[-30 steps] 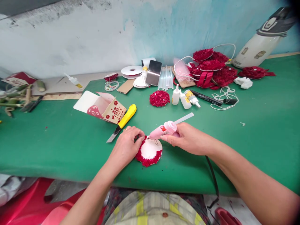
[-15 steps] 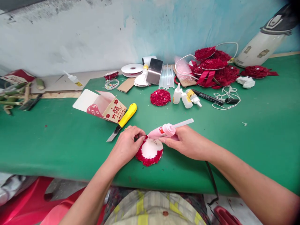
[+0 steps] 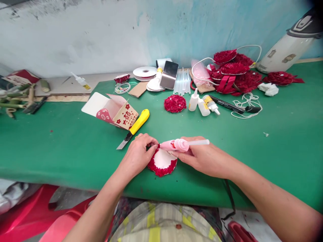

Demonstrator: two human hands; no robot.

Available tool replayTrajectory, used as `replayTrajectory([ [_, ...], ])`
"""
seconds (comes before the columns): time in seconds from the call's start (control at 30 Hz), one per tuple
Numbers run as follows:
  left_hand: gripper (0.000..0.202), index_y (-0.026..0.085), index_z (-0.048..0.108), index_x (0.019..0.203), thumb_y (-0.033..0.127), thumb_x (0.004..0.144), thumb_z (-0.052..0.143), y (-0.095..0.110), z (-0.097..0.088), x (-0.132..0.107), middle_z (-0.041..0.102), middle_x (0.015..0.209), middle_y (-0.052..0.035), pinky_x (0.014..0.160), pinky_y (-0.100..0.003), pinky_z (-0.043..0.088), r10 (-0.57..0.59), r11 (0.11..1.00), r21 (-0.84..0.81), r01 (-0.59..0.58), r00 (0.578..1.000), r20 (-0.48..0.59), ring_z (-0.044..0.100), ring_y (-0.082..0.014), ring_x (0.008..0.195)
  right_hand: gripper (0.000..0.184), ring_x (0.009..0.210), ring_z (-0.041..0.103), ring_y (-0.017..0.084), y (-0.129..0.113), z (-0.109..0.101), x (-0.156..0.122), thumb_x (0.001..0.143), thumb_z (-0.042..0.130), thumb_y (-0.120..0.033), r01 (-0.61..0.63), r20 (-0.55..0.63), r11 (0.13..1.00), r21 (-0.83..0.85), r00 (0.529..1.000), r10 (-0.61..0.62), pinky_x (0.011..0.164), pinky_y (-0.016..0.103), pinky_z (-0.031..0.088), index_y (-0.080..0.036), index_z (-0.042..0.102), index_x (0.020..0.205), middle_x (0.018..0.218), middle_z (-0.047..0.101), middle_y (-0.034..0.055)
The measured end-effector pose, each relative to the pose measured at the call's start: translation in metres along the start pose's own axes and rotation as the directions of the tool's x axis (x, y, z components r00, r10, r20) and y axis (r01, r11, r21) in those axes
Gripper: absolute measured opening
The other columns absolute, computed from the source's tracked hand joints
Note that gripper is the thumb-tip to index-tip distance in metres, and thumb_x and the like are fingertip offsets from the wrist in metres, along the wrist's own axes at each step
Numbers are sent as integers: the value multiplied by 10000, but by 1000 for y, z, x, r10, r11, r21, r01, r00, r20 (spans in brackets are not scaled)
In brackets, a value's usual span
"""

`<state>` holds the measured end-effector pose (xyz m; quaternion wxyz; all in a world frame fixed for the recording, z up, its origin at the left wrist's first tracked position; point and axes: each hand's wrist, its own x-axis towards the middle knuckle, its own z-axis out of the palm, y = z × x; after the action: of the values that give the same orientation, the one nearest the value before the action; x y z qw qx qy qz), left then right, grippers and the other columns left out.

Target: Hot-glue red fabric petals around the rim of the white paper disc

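Observation:
A round white disc (image 3: 163,158) lies on the green table, edged with gathered red ribbon (image 3: 162,171) along its left and lower rim. My left hand (image 3: 141,151) is closed at the disc's upper left edge, its thumb and fingers pinching the ribbon there. My right hand (image 3: 202,155) is wrapped round a pink hot glue gun (image 3: 174,145), with a clear glue stick (image 3: 199,142) poking out of its back. The gun's nozzle points left and reaches the rim beside my left fingertips. Whether the tip touches the ribbon is hard to tell.
A yellow utility knife (image 3: 139,122), blade out, leans by an open printed box (image 3: 118,112) left of my hands. Beyond them are a finished red rosette (image 3: 175,103), small glue bottles (image 3: 193,100), a phone (image 3: 169,75), glue sticks (image 3: 182,81) and piled rosettes (image 3: 234,70). A thermos (image 3: 285,50) stands far right.
The glue gun has tipped so its stick lies more level, and my right hand has dropped slightly. My left hand keeps its pinch at the rim. The whole view has shifted slightly.

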<state>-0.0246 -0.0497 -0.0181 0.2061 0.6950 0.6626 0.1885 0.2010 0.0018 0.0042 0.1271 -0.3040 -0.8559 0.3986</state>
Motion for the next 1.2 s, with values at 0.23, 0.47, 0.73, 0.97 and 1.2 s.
replayTrajectory([
  [0.23, 140, 175, 661, 795, 176, 866, 540, -1, 2, -3, 632, 775, -29, 704, -313, 396, -1, 1000, -14, 1, 1000, -8, 521, -178, 771, 281, 580, 402, 122, -3, 3, -3, 971, 456, -347, -17, 14, 991, -134, 1000, 19, 545, 262, 258, -213, 401, 729, 682, 522, -30],
  [0.47, 138, 181, 662, 810, 165, 866, 538, -2, 5, -5, 620, 785, -33, 707, -307, 408, 12, 998, -60, -15, 999, -42, 520, -177, 782, 304, 576, 399, 129, -7, 1, -4, 986, 425, -350, -12, 57, 983, -182, 998, 23, 547, 278, 240, -214, 379, 718, 679, 519, -19],
  [0.73, 127, 180, 665, 810, 135, 856, 555, -5, 6, -7, 637, 806, -33, 779, -329, 424, 62, 991, -114, -70, 995, -73, 542, -172, 798, 327, 571, 407, 135, -3, 3, -4, 992, 397, -421, -24, 65, 986, -164, 997, 35, 532, 280, 257, -219, 403, 735, 678, 522, -15],
  [0.97, 129, 169, 663, 802, 139, 861, 553, -8, 8, -8, 626, 805, -38, 790, -341, 421, 55, 992, -105, -64, 995, -81, 530, -179, 802, 299, 608, 429, 133, -3, 4, -3, 998, 386, -388, -18, 82, 994, -103, 996, 26, 552, 271, 304, -214, 430, 759, 713, 509, -16],
  [1.2, 132, 175, 655, 786, 129, 850, 549, -7, 7, -9, 630, 794, -38, 766, -336, 427, 46, 994, -99, -54, 996, -77, 527, -184, 797, 324, 624, 432, 140, -4, 5, -3, 995, 371, -418, -25, 77, 996, -82, 997, 31, 558, 273, 330, -210, 455, 762, 738, 523, -3],
])
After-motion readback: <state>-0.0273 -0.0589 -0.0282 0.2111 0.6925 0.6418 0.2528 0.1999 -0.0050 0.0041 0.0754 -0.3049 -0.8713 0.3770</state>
